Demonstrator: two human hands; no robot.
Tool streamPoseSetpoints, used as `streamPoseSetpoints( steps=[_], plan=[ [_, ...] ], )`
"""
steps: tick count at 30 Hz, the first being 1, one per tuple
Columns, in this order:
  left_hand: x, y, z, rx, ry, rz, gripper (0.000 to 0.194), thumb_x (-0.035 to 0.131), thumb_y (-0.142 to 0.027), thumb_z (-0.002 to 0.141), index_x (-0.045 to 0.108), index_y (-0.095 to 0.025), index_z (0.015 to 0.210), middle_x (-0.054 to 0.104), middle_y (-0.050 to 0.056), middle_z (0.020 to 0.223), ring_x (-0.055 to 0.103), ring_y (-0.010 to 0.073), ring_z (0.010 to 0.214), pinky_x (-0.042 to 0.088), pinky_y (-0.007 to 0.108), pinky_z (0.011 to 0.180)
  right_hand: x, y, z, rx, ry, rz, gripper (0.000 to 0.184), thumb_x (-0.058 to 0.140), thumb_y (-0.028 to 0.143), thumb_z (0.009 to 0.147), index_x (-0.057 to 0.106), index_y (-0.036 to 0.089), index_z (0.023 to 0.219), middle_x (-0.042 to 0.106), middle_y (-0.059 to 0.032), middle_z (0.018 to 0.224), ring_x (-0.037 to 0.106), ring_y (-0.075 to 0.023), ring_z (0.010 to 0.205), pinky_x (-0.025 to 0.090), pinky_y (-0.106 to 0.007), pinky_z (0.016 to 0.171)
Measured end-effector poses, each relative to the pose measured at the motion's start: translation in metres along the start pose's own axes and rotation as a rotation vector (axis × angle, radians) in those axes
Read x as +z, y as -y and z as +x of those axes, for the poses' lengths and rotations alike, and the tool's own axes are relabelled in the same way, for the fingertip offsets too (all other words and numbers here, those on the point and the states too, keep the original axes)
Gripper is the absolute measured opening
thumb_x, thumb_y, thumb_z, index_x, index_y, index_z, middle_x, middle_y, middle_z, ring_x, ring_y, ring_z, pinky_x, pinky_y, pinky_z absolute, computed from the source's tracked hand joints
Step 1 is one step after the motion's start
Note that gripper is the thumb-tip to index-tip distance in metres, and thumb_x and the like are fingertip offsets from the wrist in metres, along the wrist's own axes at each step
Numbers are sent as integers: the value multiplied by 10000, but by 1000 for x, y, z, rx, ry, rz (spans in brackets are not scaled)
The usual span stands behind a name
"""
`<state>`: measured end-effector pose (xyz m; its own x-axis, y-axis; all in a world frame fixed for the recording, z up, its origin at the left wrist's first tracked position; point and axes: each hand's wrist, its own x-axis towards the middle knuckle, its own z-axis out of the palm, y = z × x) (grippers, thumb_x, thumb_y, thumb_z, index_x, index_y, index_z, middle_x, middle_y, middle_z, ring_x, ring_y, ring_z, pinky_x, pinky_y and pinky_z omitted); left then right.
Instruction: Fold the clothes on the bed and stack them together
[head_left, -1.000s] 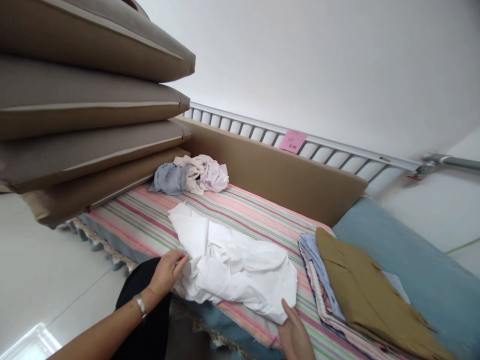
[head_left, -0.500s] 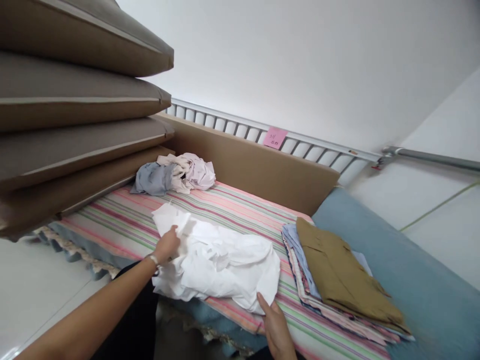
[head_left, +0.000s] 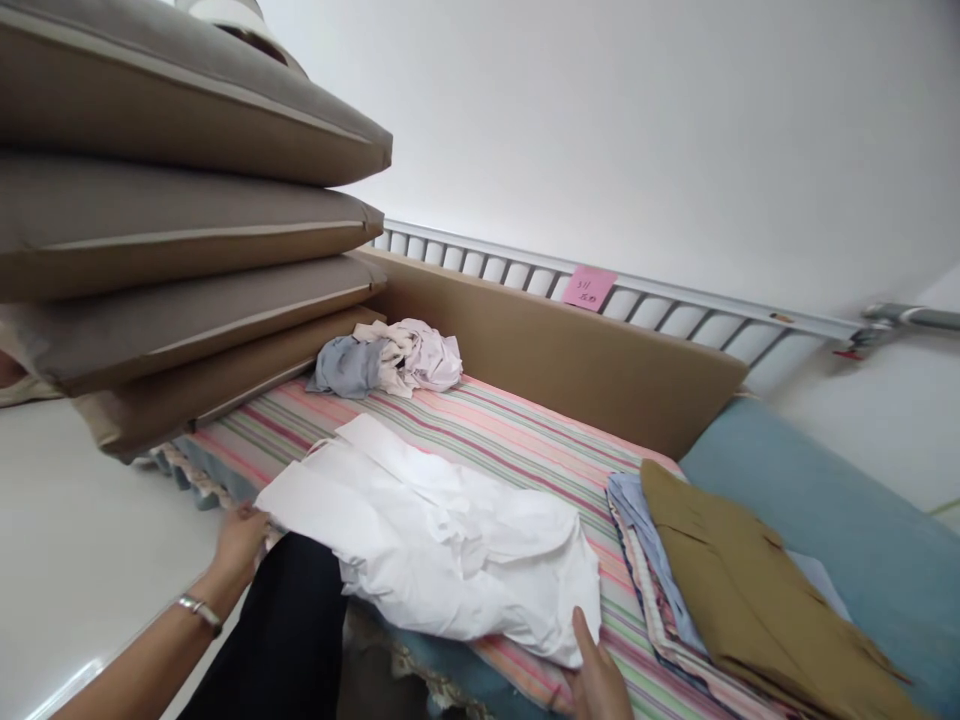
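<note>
A crumpled white garment (head_left: 442,540) lies spread on the striped bed cover (head_left: 525,440). My left hand (head_left: 238,540) grips its left edge, pulled out past the bed's side; a bracelet sits on that wrist. My right hand (head_left: 596,675) rests at the garment's lower right corner, with one finger pointing up against the cloth; whether the rest of the hand grips it is hidden at the frame edge.
A stack of folded clothes topped by an olive-brown piece (head_left: 750,590) lies at the right. A small heap of grey and pink clothes (head_left: 390,360) sits at the back. Stacked brown cushions (head_left: 172,250) overhang the left. A cardboard panel (head_left: 570,350) lines the wall side.
My left hand has pulled the garment's left edge outward to the left, spreading it wider. My right hand has stayed at the lower right corner.
</note>
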<state>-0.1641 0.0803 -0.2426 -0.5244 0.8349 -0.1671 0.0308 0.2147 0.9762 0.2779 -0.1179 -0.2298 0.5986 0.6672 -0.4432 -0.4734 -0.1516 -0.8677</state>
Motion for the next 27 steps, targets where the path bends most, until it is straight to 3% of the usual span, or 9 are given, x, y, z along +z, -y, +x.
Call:
streamPoseSetpoints(
  steps=[3, 5, 9, 14, 18, 20, 23, 25, 27],
  plan=[
    [11, -16, 3, 278, 11, 101, 399, 533, -260, 718, 519, -169, 1106, 599, 91, 1088, 566, 238, 1035, 457, 394, 914, -5, 2, -7, 18, 7, 28, 974, 783, 545, 522, 426, 103, 1313, 672, -116, 1112, 581, -271, 1099, 506, -358, 875],
    [30, -26, -4, 456, 238, 189, 346, 516, -337, 726, 589, -168, 1019, 639, 88, 1041, 589, 240, 991, 454, 368, 905, -8, 2, -10, 3, 39, 40, 901, 803, 487, 526, 465, 137, 1284, 680, -93, 1100, 590, -261, 1086, 497, -358, 888],
    [88, -38, -35, 607, 690, 430, 308, 488, -415, 761, 661, -176, 852, 692, 79, 894, 621, 236, 880, 460, 332, 836, -11, -2, -10, -38, 57, 28, 698, 817, 454, 514, 605, 141, 1100, 696, -93, 1057, 615, -268, 1037, 497, -367, 882],
    [153, -37, -69, 955, 981, 777, 347, 412, -390, 871, 692, -189, 830, 685, 78, 866, 589, 232, 868, 423, 340, 839, -10, -4, -1, -53, 39, -32, 620, 822, 516, 445, 685, 129, 909, 719, -113, 939, 645, -296, 950, 510, -398, 843],
    [190, -36, -77, 1208, 1145, 786, 287, 427, -209, 840, 685, -226, 966, 663, 76, 1001, 568, 232, 964, 397, 364, 893, -13, -6, 10, -51, 50, -27, 631, 804, 557, 453, 687, 133, 905, 723, -115, 909, 639, -291, 977, 503, -380, 856],
    [213, -46, -74, 1140, 1214, 691, 234, 523, -179, 749, 687, -223, 910, 662, 82, 978, 574, 253, 965, 399, 398, 907, -16, -7, 17, -9, 26, -9, 658, 760, 612, 500, 674, 145, 957, 713, -122, 975, 629, -288, 1012, 507, -377, 850],
    [259, -85, -59, 874, 1233, 515, 202, 654, -257, 653, 665, -211, 849, 665, 89, 902, 597, 262, 915, 434, 396, 889, -18, -9, 27, 127, -25, 82, 794, 643, 748, 533, 630, 164, 1072, 682, -139, 1082, 623, -287, 1034, 519, -389, 824],
    [291, -121, -45, 772, 1160, 414, 369, 591, -388, 738, 593, -218, 1065, 624, 115, 1077, 591, 246, 978, 470, 373, 840, -18, -10, 33, 172, -42, 142, 849, 578, 795, 555, 600, 175, 1135, 657, -141, 1140, 621, -277, 1043, 522, -387, 822],
    [313, -150, -35, 448, 936, 90, 483, 565, -443, 757, 504, -226, 1184, 582, 121, 1158, 616, 205, 932, 503, 348, 768, -17, -9, 38, 166, -56, 154, 830, 559, 788, 591, 597, 170, 1144, 634, -137, 1185, 612, -267, 1062, 518, -374, 837]
  ],
)
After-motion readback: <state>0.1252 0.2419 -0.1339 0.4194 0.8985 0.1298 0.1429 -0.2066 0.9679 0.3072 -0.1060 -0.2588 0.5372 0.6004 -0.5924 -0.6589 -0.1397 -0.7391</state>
